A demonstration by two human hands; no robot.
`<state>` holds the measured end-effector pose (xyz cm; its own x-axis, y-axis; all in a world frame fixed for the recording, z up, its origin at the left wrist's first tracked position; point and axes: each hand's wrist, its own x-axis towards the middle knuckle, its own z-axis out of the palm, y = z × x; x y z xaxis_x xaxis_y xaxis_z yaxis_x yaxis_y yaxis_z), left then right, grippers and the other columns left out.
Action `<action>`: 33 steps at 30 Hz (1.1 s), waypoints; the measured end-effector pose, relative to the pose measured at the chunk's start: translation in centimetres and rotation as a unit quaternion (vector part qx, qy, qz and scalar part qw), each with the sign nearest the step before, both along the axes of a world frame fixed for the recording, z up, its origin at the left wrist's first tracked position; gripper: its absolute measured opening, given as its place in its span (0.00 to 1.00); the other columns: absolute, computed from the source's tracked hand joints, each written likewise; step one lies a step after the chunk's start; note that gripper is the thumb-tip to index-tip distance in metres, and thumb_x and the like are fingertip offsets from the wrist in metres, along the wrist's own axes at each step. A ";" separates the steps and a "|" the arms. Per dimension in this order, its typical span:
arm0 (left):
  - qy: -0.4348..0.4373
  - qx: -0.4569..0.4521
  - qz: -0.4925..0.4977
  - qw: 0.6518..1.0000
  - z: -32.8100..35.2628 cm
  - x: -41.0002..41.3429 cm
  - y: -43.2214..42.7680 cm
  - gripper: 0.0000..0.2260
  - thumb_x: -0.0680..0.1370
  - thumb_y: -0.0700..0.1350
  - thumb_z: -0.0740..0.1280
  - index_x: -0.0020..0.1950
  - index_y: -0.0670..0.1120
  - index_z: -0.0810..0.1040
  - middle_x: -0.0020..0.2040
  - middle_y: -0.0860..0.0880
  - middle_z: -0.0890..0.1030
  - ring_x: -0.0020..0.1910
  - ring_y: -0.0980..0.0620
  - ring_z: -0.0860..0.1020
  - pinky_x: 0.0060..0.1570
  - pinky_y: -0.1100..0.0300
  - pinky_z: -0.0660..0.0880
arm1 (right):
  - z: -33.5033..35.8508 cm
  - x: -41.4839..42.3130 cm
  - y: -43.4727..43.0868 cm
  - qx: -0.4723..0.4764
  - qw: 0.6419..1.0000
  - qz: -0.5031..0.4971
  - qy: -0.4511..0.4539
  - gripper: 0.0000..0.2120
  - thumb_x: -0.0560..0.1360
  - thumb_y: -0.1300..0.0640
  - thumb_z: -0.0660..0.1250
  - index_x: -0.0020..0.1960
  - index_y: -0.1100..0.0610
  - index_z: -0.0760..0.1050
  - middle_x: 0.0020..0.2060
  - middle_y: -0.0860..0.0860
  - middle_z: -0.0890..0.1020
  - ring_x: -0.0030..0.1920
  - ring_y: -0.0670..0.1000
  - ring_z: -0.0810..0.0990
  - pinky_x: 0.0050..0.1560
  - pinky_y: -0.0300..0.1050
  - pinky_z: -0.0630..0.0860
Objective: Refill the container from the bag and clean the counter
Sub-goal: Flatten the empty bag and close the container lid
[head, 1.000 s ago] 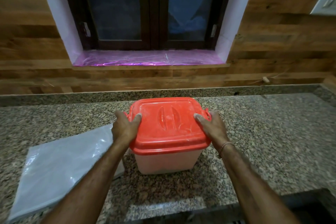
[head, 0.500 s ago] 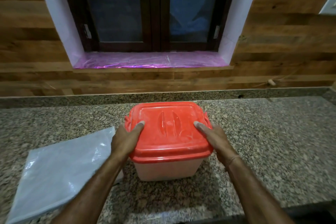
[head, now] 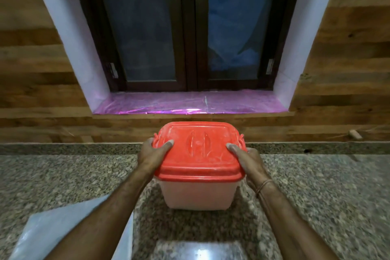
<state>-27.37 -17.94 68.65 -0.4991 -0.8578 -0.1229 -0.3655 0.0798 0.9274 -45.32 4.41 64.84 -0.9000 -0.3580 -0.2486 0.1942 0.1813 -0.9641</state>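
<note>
Head view: a square container [head: 198,194] of cloudy white plastic, with a shiny red plastic lid [head: 198,154], is over the middle of the speckled grey stone counter [head: 327,196], in front of the window. I cannot tell if it sits on the stone or is just off it. The left hand [head: 150,156] holds the left edge of the lid and the right hand [head: 249,162] holds the right edge. Each thumb lies flat on top, and the other fingers curl round the rim, mostly hidden. The lid is hard and smooth, with a dusty white film and two raised bumps in the middle. The container walls look stiff but thin. If it is full it may be heavy and the lid could pop off, so holding under the rim or the base seems safer. A flat, see-through plastic bag [head: 52,232] lies on the counter at the near left. It looks floppy and slippery.
</note>
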 end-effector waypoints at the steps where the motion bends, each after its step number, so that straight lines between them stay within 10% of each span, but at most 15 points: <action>1: -0.004 -0.004 0.003 1.000 0.0 -1.4 -0.9 0.22 0.70 0.58 0.79 0.58 0.49 0.80 0.51 0.48 0.85 0.46 0.48 0.84 0.50 0.54 0.81 | -0.1 -1.6 -1.0 0.004 1.000 0.001 0.005 0.27 0.59 0.37 0.79 0.46 0.58 0.88 0.39 0.53 0.90 0.43 0.55 0.90 0.53 0.59 0.86; 6: -0.048 -0.035 0.027 0.998 -1.9 -6.6 -5.2 0.38 0.58 0.72 0.73 0.62 0.51 0.81 0.54 0.49 0.86 0.52 0.46 0.84 0.58 0.47 0.80 | -1.3 -7.0 -4.8 0.009 1.000 0.019 -0.012 0.31 0.57 0.36 0.78 0.47 0.60 0.87 0.40 0.54 0.90 0.43 0.56 0.89 0.53 0.58 0.86; 17: -0.049 -0.068 0.038 0.996 -4.2 -9.0 -7.5 0.35 0.65 0.71 0.71 0.64 0.52 0.79 0.57 0.48 0.85 0.55 0.43 0.83 0.61 0.47 0.78 | -3.1 -8.5 -7.4 -0.015 1.000 0.009 0.008 0.19 0.64 0.40 0.77 0.41 0.56 0.87 0.38 0.53 0.89 0.42 0.56 0.90 0.53 0.59 0.86; 27: -0.079 -0.003 -0.045 0.996 -8.7 2.0 -2.8 0.45 0.74 0.75 0.60 0.84 0.52 0.54 0.82 0.47 0.63 0.79 0.44 0.64 0.77 0.44 0.63 | -7.0 0.8 -3.0 -0.127 0.981 -0.139 -0.052 0.14 0.83 0.44 0.58 0.52 0.50 0.79 0.50 0.51 0.84 0.52 0.54 0.83 0.48 0.48 0.79; 33: -0.290 -0.056 0.061 0.954 -16.0 19.1 -6.2 0.42 0.78 0.65 0.67 0.83 0.45 0.56 0.80 0.39 0.63 0.78 0.37 0.62 0.73 0.39 0.62 | -16.3 19.1 -6.0 0.119 0.989 0.089 -0.022 0.15 0.73 0.42 0.69 0.52 0.52 0.80 0.49 0.54 0.85 0.52 0.58 0.84 0.56 0.60 0.83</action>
